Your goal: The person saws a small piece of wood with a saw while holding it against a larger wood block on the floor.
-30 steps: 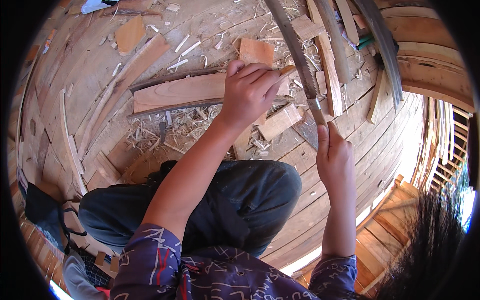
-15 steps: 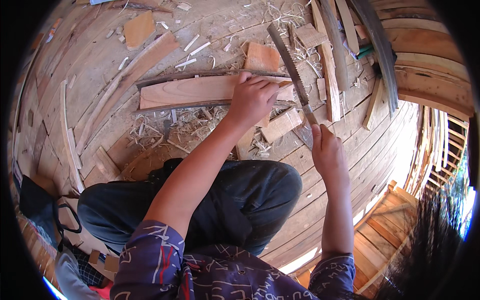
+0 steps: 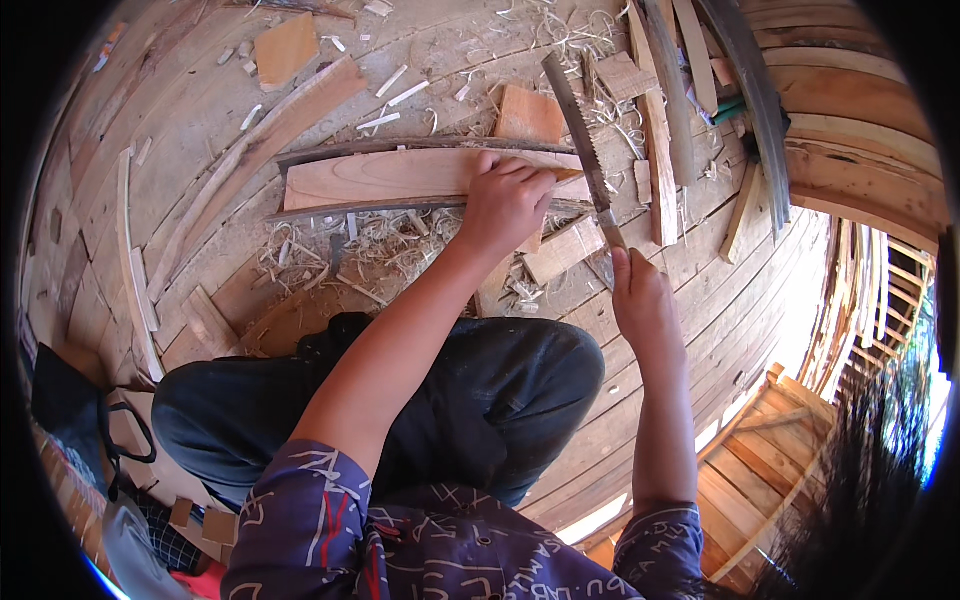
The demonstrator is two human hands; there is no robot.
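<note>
A plank floor [image 3: 560,430] stretched rightward to a bright edge. Lettering marked the shirt [image 3: 470,560]. At a board [image 3: 390,178]'s right end, left of that edge, a saw [image 3: 577,125] gripped by the right hand [image 3: 643,300] slanted beside a small wood piece [image 3: 568,174] the left hand [image 3: 508,198] pinched.

I have my left arm [image 3: 395,350] slanting out and across to the right; its wrist [image 3: 472,250] looks nearly straight, and my left hand [image 3: 508,203] is curled with its back up and its fingers [image 3: 522,176] bent; my right arm [image 3: 660,430] reaches almost straight ahead, and its wrist [image 3: 654,348] leans a little to the left; my right hand [image 3: 645,302] makes a snug fist, with the thumb [image 3: 621,268] pointing forward; my left hand is farther out than my right one; the two are near each other but not touching; from way back here I cannot see either palm.
</note>
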